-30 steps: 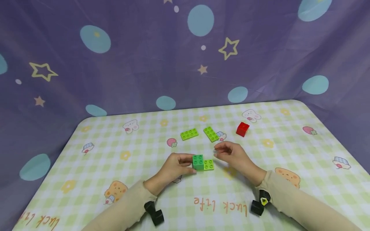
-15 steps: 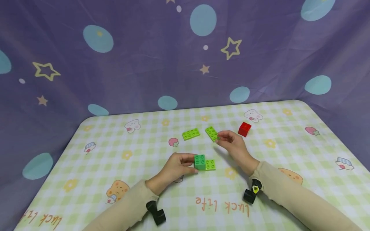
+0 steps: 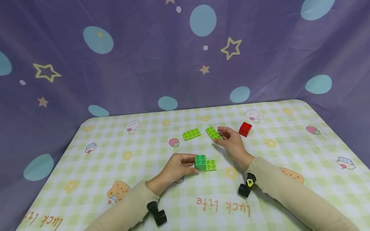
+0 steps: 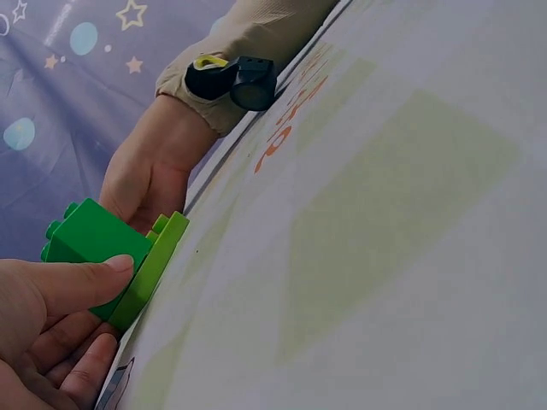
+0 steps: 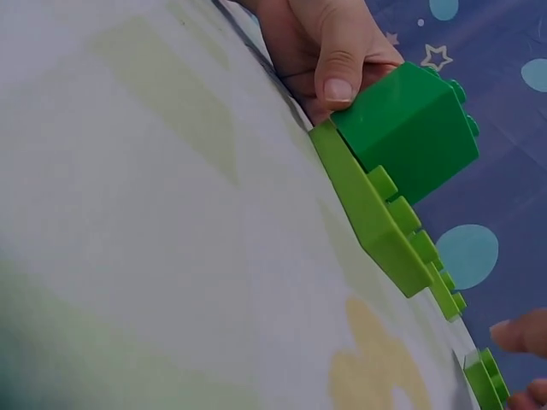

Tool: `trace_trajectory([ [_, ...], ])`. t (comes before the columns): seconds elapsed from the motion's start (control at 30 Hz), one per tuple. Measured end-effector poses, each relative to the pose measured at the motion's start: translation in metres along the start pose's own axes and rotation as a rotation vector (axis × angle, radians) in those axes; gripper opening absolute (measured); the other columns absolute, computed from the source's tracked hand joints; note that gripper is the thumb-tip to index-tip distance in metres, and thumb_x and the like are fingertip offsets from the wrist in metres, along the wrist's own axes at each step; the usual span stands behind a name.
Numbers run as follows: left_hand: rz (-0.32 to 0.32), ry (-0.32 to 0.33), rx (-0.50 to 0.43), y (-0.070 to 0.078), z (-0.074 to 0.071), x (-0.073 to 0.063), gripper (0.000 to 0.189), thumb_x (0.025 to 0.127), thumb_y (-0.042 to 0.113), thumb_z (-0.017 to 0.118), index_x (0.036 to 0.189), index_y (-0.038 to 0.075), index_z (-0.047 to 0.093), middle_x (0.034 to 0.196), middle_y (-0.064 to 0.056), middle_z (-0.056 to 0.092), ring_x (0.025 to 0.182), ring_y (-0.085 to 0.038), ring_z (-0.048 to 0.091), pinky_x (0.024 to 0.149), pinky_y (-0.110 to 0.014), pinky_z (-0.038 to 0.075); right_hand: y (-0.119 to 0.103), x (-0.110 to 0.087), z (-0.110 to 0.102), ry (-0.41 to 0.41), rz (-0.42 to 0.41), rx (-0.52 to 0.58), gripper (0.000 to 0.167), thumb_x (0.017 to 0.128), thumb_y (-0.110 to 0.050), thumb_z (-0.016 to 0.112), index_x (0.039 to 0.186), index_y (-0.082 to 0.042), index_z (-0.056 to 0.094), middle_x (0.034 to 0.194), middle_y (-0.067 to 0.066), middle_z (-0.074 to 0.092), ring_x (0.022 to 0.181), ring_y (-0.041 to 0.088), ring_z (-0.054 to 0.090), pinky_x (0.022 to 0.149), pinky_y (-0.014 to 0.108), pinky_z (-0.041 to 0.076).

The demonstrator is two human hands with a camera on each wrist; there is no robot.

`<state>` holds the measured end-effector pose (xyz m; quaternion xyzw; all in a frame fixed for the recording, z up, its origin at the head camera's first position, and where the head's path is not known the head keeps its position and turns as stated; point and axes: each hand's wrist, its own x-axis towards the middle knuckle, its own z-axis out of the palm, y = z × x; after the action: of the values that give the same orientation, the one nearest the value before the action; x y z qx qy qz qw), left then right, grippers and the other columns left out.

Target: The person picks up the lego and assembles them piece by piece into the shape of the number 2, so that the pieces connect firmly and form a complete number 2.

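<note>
My left hand (image 3: 180, 165) holds a dark green brick (image 3: 200, 162) between thumb and fingers. That brick sits on the left half of a lime green eight-stud plate (image 3: 211, 165), whose right-hand studs are bare. In the right wrist view the dark green brick (image 5: 410, 128) rises above the lime plate (image 5: 367, 209). Farther back, my right hand (image 3: 233, 142) is at the near right end of a second lime plate (image 3: 213, 132), thumb and fingers spread around that end. The right wrist view shows the thumb tip (image 5: 513, 335) apart from this plate (image 5: 485, 380).
A third lime plate (image 3: 191, 134) lies to the left of the second one. Beyond the right hand is a red brick (image 3: 245, 129). The checked tablecloth (image 3: 138, 179) ends at a purple patterned curtain (image 3: 130, 64) behind.
My right hand has moved forward and slightly left to the second lime plate, its thumb and fingers parting more. My left hand keeps its hold on the dark green brick.
</note>
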<state>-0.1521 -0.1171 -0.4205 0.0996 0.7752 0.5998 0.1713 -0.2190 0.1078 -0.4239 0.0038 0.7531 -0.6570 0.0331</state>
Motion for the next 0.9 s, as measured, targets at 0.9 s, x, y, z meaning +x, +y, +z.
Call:
trace_trajectory([
  [0.9,0.021,-0.014,-0.011,-0.0018,0.0004,0.0018,0.043,0.074,0.001,0.077,0.116,-0.002,0.065,0.113,-0.014,0.067,0.104,-0.022,0.064,0.091,-0.032,0.049,-0.0006,-0.0004,0.002,-0.01,-0.135,-0.345,0.052,0.08,0.002,0.069,0.13,0.005,0.053,0.127,0.019,0.058,0.106,0.029,0.056,0.091,0.042,0.046],
])
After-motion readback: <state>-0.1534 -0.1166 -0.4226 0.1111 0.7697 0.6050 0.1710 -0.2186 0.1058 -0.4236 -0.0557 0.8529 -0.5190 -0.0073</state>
